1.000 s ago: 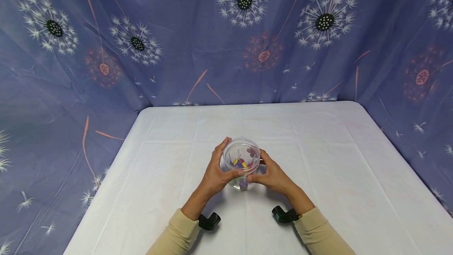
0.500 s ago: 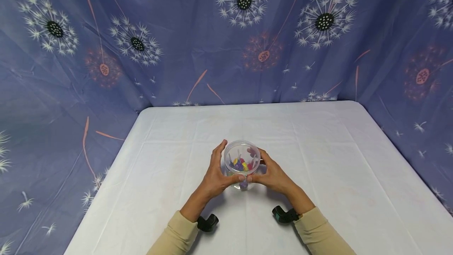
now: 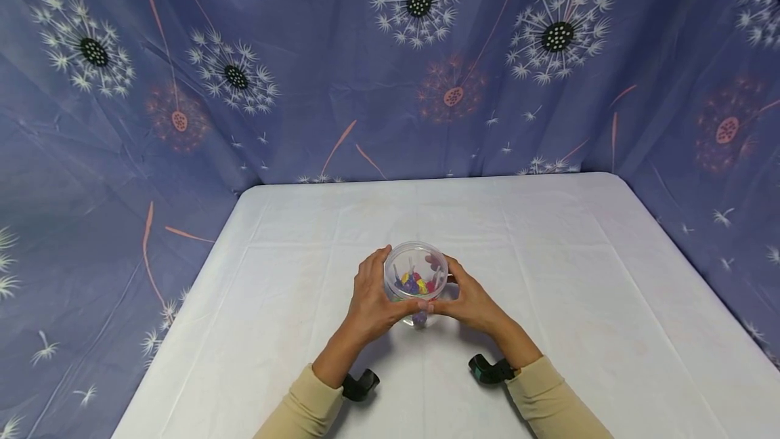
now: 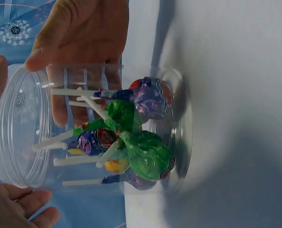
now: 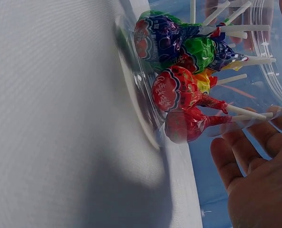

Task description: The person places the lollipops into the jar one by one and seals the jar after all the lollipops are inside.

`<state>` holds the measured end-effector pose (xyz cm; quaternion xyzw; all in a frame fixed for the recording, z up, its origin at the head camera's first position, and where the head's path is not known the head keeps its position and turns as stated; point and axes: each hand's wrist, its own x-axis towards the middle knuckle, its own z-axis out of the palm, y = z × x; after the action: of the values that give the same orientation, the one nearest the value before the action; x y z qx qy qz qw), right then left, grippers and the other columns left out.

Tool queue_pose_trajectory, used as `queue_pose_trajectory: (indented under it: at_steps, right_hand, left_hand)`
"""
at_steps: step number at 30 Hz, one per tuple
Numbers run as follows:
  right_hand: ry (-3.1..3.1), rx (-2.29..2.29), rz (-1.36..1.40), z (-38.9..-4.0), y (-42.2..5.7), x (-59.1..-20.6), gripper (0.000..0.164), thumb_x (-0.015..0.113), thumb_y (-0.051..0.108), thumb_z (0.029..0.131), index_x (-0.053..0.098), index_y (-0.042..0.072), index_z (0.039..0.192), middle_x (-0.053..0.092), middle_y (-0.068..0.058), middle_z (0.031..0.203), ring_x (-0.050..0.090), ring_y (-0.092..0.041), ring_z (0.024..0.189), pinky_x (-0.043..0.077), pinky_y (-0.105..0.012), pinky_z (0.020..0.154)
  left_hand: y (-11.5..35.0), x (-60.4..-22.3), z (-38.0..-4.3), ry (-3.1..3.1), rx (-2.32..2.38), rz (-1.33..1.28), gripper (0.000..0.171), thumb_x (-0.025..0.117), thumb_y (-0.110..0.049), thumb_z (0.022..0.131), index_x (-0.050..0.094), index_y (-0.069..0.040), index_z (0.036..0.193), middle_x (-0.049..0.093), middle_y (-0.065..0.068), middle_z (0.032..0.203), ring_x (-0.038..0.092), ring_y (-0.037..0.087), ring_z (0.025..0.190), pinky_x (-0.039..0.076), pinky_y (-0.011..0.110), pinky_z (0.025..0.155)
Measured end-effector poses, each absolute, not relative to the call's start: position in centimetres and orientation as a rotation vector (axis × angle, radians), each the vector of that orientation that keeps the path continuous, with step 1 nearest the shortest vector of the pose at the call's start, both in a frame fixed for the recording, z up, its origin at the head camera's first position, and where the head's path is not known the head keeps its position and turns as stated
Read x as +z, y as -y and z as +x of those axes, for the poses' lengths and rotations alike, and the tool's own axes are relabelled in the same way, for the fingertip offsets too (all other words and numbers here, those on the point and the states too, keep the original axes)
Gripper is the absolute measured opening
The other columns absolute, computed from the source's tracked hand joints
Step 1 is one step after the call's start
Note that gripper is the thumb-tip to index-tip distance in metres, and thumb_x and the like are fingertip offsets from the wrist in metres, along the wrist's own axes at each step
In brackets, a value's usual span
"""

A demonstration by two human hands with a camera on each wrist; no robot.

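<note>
A clear round jar (image 4: 155, 127) of lollipops stands upright on the white cloth, with a clear screw lid (image 3: 417, 245) at its top. My left hand (image 3: 373, 295) curls round the lid from the left, thumb along the near side. From the right, my right hand (image 3: 470, 298) grips the jar below the lid, its thumb tip meeting the left thumb at the front. Through the wall show green lollipops (image 4: 148, 154) and purple ones (image 4: 153, 99). Red lollipops (image 5: 173, 89) lean at the right side, sticks towards the lid.
White cloth (image 3: 548, 242) covers the table. Behind and on both sides hangs a blue curtain (image 3: 341, 73) printed with dandelions. Black wrist cameras (image 3: 361, 385) sit under both wrists, close over the table.
My left hand's fingers spread off the lid half a second ago and now curl round it again, the hand turned slightly. The right hand and jar stay nearly in place.
</note>
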<state>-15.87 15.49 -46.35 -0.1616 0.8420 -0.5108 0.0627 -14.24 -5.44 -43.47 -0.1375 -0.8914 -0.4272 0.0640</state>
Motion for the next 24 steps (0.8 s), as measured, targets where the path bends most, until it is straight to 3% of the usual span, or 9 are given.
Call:
queue_pose_trajectory:
  at_steps: [3,9,17,24]
  right_hand:
    - [-2.539,-1.555,-0.496,-15.9,-15.5,-46.4,0.089,0.080,0.037,0.073,0.028,0.028,0.146,0.044,-0.008,0.143,0.050,-0.034,0.121,0.040,-0.061,0.100]
    - [-2.546,-1.555,-0.526,-15.9,-15.6,-46.5,0.090,0.080,0.037,0.073,0.029,0.025,0.146,0.045,-0.010,0.142,0.051,-0.035,0.121,0.041,-0.060,0.099]
    - [-2.536,-1.556,-0.513,-15.9,-15.7,-46.6,0.091,0.080,0.038,0.072,0.029,0.026,0.146,0.048,-0.009,0.138,0.051,-0.034,0.121,0.041,-0.060,0.100]
    - [-2.519,-1.572,-0.545,-16.0,-15.8,-46.5,0.089,0.081,0.034,0.073,0.030,0.024,0.145,0.048,-0.011,0.138,0.051,-0.034,0.120,0.042,-0.058,0.099]
  left_hand:
    - [5.2,-43.5,-14.2,2.679,-1.237,-0.421,0.107,0.084,-0.047,0.063,0.027,-0.008,0.145,0.034,0.012,0.147,0.029,0.028,0.138,0.023,0.053,0.115]
    - [5.1,-43.8,-14.3,2.641,-1.330,-0.404,0.104,0.085,-0.045,0.063,0.029,-0.012,0.143,0.036,0.009,0.146,0.030,0.026,0.136,0.028,0.053,0.112]
    - [5.7,-44.8,-14.8,2.646,-1.554,-0.427,0.098,0.082,-0.048,0.066,0.026,-0.028,0.145,0.032,0.001,0.147,0.034,0.022,0.131,0.033,0.054,0.109]
    - [6.5,-45.1,-15.5,2.677,-1.734,-0.490,0.095,0.082,-0.042,0.069,0.024,-0.037,0.145,0.028,0.002,0.149,0.035,0.025,0.132,0.027,0.058,0.112]
